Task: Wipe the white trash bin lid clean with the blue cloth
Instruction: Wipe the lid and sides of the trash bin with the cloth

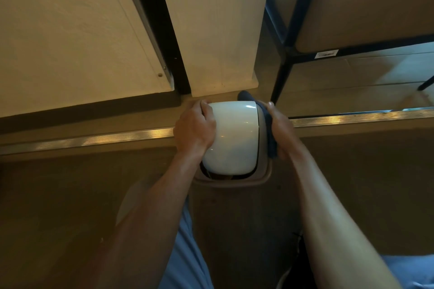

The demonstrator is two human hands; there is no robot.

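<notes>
The blue cloth (270, 134) is gripped in the right hand (280, 129) and pressed against the right side of the white trash bin lid (232, 134). The lid's left edge is clasped by the left hand (195, 128), fingers curled over it. The lid sits on the bin (265, 176), standing on the floor (70, 195) beside a metal threshold strip (105, 139).

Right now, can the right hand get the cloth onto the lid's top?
Probably yes. The right hand presses the cloth against the lid's right side, and the top is bare. The left hand grips only the left edge.
</notes>
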